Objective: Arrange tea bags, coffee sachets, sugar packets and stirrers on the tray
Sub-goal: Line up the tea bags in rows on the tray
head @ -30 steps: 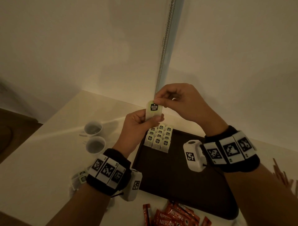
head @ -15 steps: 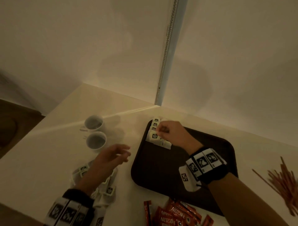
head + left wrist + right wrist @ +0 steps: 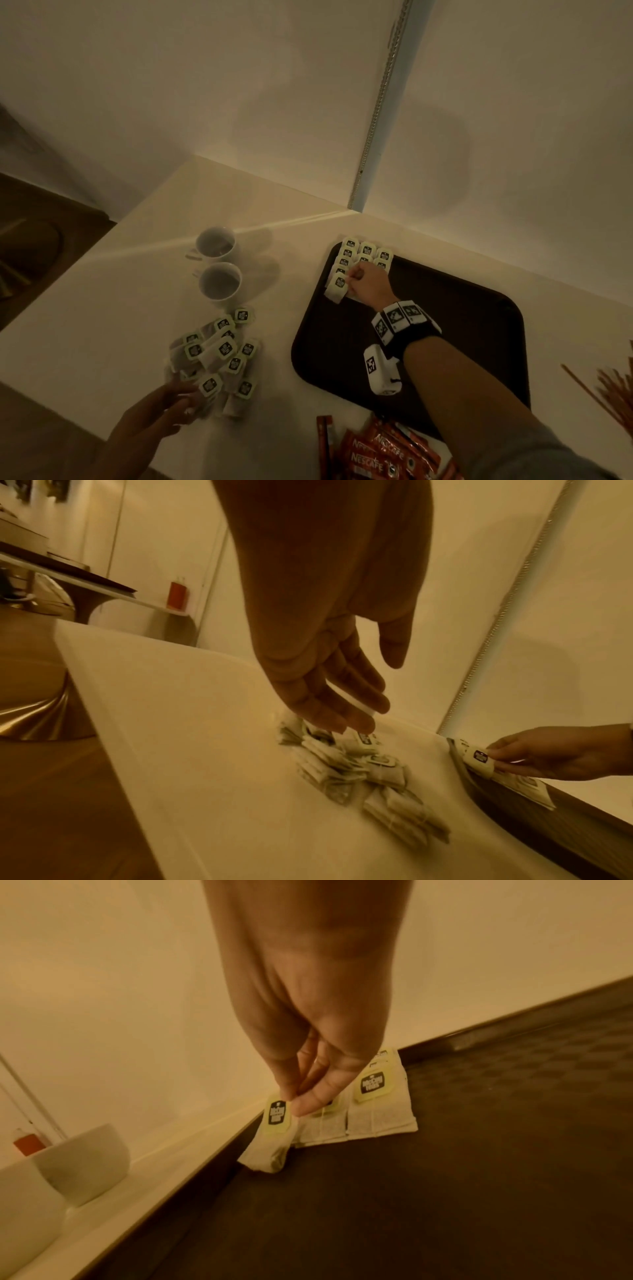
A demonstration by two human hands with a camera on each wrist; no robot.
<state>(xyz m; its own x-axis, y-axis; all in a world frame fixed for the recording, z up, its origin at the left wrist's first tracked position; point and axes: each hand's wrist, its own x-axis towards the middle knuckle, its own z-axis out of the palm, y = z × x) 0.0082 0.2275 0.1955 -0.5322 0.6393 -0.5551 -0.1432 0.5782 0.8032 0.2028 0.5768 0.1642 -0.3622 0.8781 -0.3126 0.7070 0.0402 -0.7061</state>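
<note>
Tea bag [image 3: 274,1133], papery, in right hand [image 3: 308,1031]

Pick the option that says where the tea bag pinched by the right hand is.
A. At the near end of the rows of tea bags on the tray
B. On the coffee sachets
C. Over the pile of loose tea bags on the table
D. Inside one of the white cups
A: the right hand pinches the tea bag by its tag at the near end of the rows in the tray corner.
</note>
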